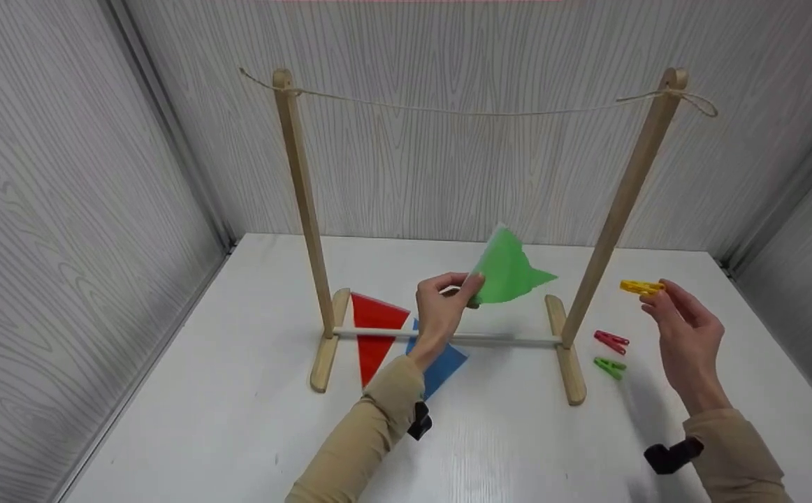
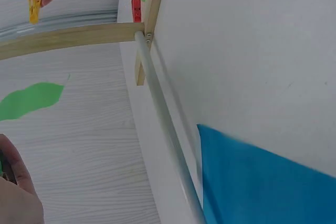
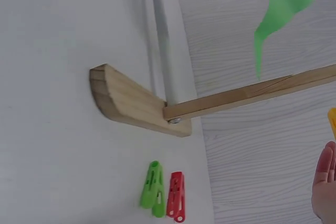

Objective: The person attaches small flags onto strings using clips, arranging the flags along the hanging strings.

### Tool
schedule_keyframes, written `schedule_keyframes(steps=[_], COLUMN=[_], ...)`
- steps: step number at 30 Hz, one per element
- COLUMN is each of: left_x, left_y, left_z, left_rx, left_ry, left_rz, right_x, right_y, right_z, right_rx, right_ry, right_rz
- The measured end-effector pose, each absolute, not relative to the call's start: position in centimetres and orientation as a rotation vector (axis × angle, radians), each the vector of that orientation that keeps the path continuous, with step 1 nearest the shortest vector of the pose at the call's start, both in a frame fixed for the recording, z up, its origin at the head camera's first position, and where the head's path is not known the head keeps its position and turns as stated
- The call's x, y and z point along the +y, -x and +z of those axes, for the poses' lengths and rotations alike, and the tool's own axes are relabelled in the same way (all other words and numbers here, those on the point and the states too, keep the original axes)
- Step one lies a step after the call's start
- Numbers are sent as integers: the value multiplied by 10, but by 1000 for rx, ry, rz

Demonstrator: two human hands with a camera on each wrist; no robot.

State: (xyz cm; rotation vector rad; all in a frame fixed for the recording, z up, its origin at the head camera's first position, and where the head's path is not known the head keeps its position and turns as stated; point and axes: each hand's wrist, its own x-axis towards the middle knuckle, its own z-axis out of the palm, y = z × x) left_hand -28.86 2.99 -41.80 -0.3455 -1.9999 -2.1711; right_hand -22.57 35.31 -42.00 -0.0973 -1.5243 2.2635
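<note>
My left hand (image 1: 442, 311) pinches a green triangular flag (image 1: 511, 269) by its edge, between thumb and fingers, above the stand's crossbar. The flag's pointed end droops to the right. In my right hand (image 1: 689, 335) a yellow clothespin (image 1: 641, 287) is held at the fingertips, out to the right of the stand. The right wrist view catches only part of that yellow clothespin (image 3: 332, 121) at its edge. On the table below the hand lie a red clothespin (image 1: 612, 341) and a green clothespin (image 1: 610, 367). A string (image 1: 462, 112) spans the two posts, with nothing hanging on it.
The wooden stand has a left post (image 1: 305, 202), a right post (image 1: 619, 209) and a pale crossbar (image 1: 497, 340) low between its feet. A red flag (image 1: 372, 356) and a blue flag (image 1: 446, 368) lie flat by the crossbar, the blue one partly under my left arm. Wood-grain panels enclose the table.
</note>
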Motion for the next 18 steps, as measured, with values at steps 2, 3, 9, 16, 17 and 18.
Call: schedule_keyframes(steps=[2, 3, 9, 16, 17, 18], left_x=[27, 26, 19, 11, 10, 10], left_y=[289, 289, 294, 299, 300, 300], left_z=[-411, -408, -391, -370, -367, -364], left_rx=[-2013, -2015, -2022, -2007, -1992, -1978], left_ry=[368, 383, 494, 516, 511, 501], left_rz=[-2143, -2130, -2074, -1992, -1995, -2008], right_x=[352, 351, 345, 338, 337, 336], right_y=[228, 229, 234, 239, 239, 239], right_z=[-412, -408, -386, -354, -350, -345], right_rx=[-1472, -1454, -1368, -1220, -1199, -1173], right_ry=[45, 21, -116, -281, -303, -319], right_rz=[2283, 2290, 2301, 2343, 2352, 2360])
